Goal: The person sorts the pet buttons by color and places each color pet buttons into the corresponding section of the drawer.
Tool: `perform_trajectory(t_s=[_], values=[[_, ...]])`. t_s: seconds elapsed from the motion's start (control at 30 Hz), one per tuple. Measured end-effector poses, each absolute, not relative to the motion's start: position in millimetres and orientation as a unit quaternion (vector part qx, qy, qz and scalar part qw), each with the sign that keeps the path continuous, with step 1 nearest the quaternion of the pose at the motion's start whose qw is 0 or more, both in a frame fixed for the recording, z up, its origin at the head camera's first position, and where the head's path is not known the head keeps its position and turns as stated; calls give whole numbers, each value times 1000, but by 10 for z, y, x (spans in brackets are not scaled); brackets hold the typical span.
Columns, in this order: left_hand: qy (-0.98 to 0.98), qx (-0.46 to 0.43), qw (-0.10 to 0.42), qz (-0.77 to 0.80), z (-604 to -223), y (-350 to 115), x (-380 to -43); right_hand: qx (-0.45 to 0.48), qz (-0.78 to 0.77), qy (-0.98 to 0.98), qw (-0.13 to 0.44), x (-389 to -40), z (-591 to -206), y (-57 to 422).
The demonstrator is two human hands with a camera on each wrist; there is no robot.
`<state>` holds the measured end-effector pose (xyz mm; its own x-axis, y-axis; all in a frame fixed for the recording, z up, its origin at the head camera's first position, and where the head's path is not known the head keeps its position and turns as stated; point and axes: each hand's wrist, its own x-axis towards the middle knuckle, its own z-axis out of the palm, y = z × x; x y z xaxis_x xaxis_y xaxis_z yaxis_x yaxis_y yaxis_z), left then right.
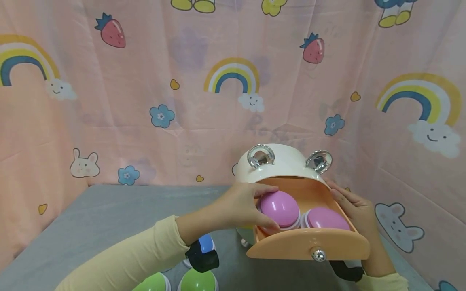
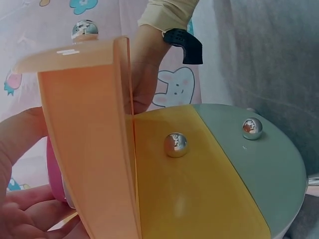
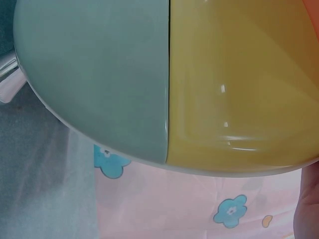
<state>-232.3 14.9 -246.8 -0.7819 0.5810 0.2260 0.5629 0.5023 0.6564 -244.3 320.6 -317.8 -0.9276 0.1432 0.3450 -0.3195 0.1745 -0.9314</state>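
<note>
An orange drawer (image 1: 307, 244) is pulled out from a rounded white toy cabinet (image 1: 287, 161) with two silver ear-like rings on top. My left hand (image 1: 238, 208) reaches over the drawer's left side and grips a pink dome-topped piece (image 1: 280, 208) with a white rim, thumb and fingers on opposite sides of it. Beside it in the drawer sits a second pink dome (image 1: 327, 219). My right hand (image 1: 358, 210) holds the cabinet at its right side, next to the drawer; part of its grip is hidden. In the left wrist view, yellow (image 2: 209, 194) and green (image 2: 249, 159) drawer fronts are closed.
On the grey cloth (image 1: 127, 214) to the left lie green domes (image 1: 198, 281) and a blue one (image 1: 206, 243), partly hidden by my left sleeve and wrist strap. A pink printed curtain (image 1: 189, 52) hangs behind and at both sides.
</note>
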Motion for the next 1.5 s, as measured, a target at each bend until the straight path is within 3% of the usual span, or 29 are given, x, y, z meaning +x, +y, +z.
perform_trajectory(t_s=[0.97, 1.1, 1.27, 1.37, 1.5], values=[[900, 353, 25, 255, -2419, 224, -2306, 60, 649, -740, 166, -2442, -3248, 3217], [890, 347, 17, 295, -2418, 197, -2304, 67, 649, -739, 169, -2447, -3242, 3203], [823, 326, 1, 465, -2381, 138, -2115, 82, 660, -727, 168, -2453, -3233, 3186], [745, 345, 23, 570, -2381, 144, -1901, 84, 662, -726, 168, -2457, -3218, 3189], [644, 359, 121, 665, -2480, 238, -1630, 80, 669, -719, 170, -2463, -3181, 3202]])
